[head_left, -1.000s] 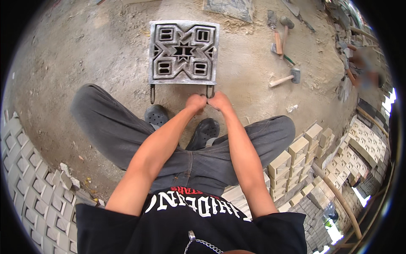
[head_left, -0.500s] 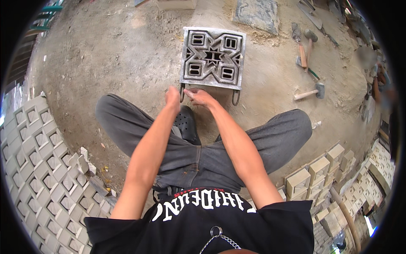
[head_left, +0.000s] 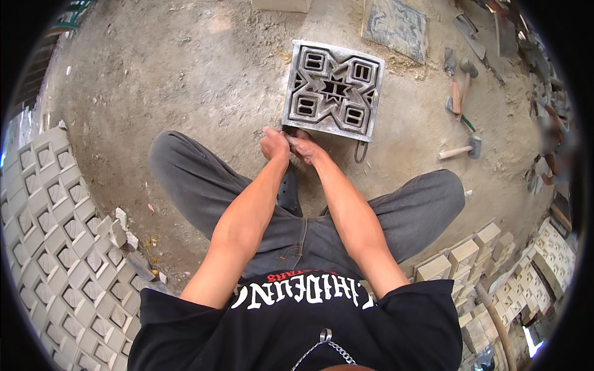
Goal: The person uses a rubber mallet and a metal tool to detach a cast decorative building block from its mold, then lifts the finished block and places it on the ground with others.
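Note:
A square grey metal mould [head_left: 342, 73] with a pierced geometric pattern lies on the dusty ground in front of me. A thin loop handle [head_left: 361, 152] sticks out at its near right corner. At the near left corner my left hand [head_left: 274, 143] and my right hand [head_left: 304, 147] meet, fingers closed. They cover the other loop handle, so their exact grip on it is hidden. Below my hands a dark clog [head_left: 288, 195] shows between my bent legs.
To the right lie a mallet [head_left: 461, 150], a wooden-handled trowel [head_left: 456, 98] and other hand tools. A flat patterned slab [head_left: 394, 29] rests beyond the mould. Pale patterned blocks [head_left: 46, 219] cover the left side; stacked blocks [head_left: 463, 256] stand at lower right.
My two hands have drawn together at the mould's near left corner, covering the loop handle that showed between them. The whole view has shifted slightly; the mould appears farther right.

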